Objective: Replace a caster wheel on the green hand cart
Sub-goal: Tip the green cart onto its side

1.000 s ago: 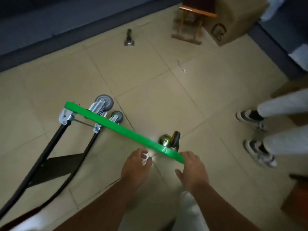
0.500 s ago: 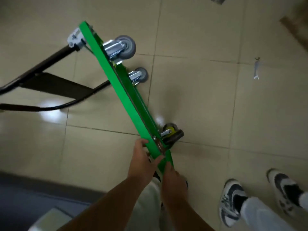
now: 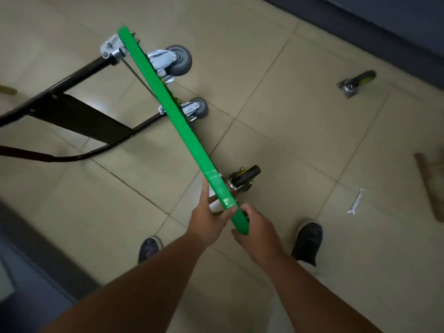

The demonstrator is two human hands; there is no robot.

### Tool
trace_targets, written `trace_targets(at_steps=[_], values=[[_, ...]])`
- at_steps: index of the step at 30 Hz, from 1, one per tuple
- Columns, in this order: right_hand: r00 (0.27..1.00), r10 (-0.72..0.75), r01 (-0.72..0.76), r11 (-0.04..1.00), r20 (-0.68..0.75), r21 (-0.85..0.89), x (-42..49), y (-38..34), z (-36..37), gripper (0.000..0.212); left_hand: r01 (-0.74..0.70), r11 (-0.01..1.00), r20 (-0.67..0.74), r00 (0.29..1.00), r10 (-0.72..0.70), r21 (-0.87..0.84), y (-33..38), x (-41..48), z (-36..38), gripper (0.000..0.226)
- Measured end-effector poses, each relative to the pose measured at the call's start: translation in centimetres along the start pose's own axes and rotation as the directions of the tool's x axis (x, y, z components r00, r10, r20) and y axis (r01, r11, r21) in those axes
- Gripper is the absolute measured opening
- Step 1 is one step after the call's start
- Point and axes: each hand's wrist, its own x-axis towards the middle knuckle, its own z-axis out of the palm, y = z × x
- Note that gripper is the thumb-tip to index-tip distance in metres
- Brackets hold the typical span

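The pale tiled floor (image 3: 300,145) fills the view; on it the green hand cart (image 3: 173,109) stands tipped up on its side, so its flat deck shows only as a long thin green strip; the strip runs from far left to near right, and its near end is at the hands. The cart's black metal handle (image 3: 79,116) lies out on the floor to the left.

The left hand (image 3: 209,222) grips the near end from the left, with its thumb laid over the top edge; the right hand (image 3: 260,234) wraps round the near corner from the right, and most of its fingers are hidden under the corner; both hands hold the cart and nothing else.

Two grey caster wheels (image 3: 179,60) stick out to the right at the far end; a black and yellow caster wheel (image 3: 245,177) sticks out on the same side, just past the hands and nearer the right hand. I think this is the wheel being changed; I cannot tell if it is bolted tight.

A loose black caster wheel (image 3: 358,82) lies far right, well apart from the cart; a small silver spanner (image 3: 356,200) lies on the floor to the right, nearer the right hand than the left.

To reach the bolts, the right hand would likely let go and reach right while the left hand props the cart; if both let go, the cart may tip over.
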Motion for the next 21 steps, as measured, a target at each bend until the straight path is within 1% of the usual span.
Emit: trace_targets(at_steps=[1, 2, 3, 4, 5, 7, 10, 13, 17, 21], values=[[0.998, -0.051, 0.051, 0.999, 0.033, 0.001, 0.7, 1.3, -1.5, 0.043, 0.011, 0.998, -0.053, 0.999, -0.014, -0.056, 0.5, 0.3, 1.6, 0.115], [0.992, -0.103, 0.106, 0.994, 0.070, -0.036, 1.2, 2.7, -2.7, 0.046, 0.025, 0.992, -0.087, 0.996, -0.036, -0.123, 1.1, 0.6, 3.1, 0.114], [0.983, -0.150, 0.157, 0.985, 0.104, -0.066, 1.4, 4.1, -3.4, 0.049, 0.049, 0.981, -0.095, 0.993, -0.068, -0.186, 1.8, 0.6, 4.6, 0.111], [0.972, -0.189, 0.199, 0.978, 0.140, -0.056, 1.4, 5.3, -4.1, 0.054, 0.059, 0.968, -0.109, 0.990, -0.088, -0.246, 2.1, 0.5, 5.8, 0.108], [0.963, -0.218, 0.224, 0.975, 0.161, -0.015, 1.5, 6.2, -4.8, 0.058, 0.042, 0.961, -0.153, 0.985, -0.086, -0.272, 2.4, 0.5, 6.9, 0.107], [0.955, -0.249, 0.243, 0.968, 0.161, 0.057, 2.1, 7.2, -6.2, 0.057, -0.003, 0.965, -0.202, 0.978, -0.052, -0.264, 2.7, 0.6, 8.9, 0.106], [0.925, -0.321, 0.309, 0.947, 0.205, 0.089, 3.5, 8.3, -7.3, 0.053, -0.013, 0.953, -0.258, 0.964, -0.070, -0.304, 3.0, 0.2, 11.2, 0.104], [0.892, -0.365, 0.354, 0.931, 0.267, 0.092, 4.2, 9.3, -8.7, 0.053, -0.024, 0.944, -0.360, 0.927, -0.102, -0.328, 3.2, -0.3, 13.5, 0.101], [0.863, -0.382, 0.383, 0.921, 0.331, 0.065, 4.8, 11.3, -10.5, 0.053, -0.016, 0.965, -0.495, 0.861, -0.120, -0.262, 3.3, -0.7, 16.5, 0.101], [0.837, -0.391, 0.397, 0.915, 0.384, 0.067, 4.1, 14.6, -12.2, 0.056, -0.018, 0.973, -0.547, 0.830, -0.115, -0.232, 2.9, -2.1, 20.3, 0.101]])
